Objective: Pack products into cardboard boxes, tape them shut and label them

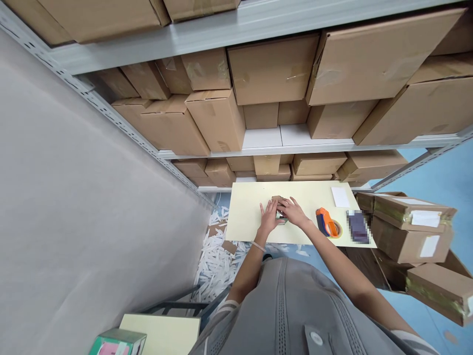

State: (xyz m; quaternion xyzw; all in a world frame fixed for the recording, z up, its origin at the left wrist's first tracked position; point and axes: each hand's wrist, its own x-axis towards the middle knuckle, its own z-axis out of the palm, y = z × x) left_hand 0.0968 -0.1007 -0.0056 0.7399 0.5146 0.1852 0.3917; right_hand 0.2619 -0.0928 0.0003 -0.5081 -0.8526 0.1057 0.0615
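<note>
Both hands are on a small cardboard box on the pale yellow table. My left hand presses along its left side, thumb toward the middle. From the right, my right hand reaches over it with the fingers bent onto the top. Much of the box is hidden under my fingers. A bit of something pale green shows between the hands, too small to name. Right of my right hand lies an orange tape dispenser beside a tape roll.
A white paper and a blurred dark item lie on the table's right side. Shelves with cardboard boxes rise behind it. More boxes stack at right. Paper strips cover the floor at left, near a wall.
</note>
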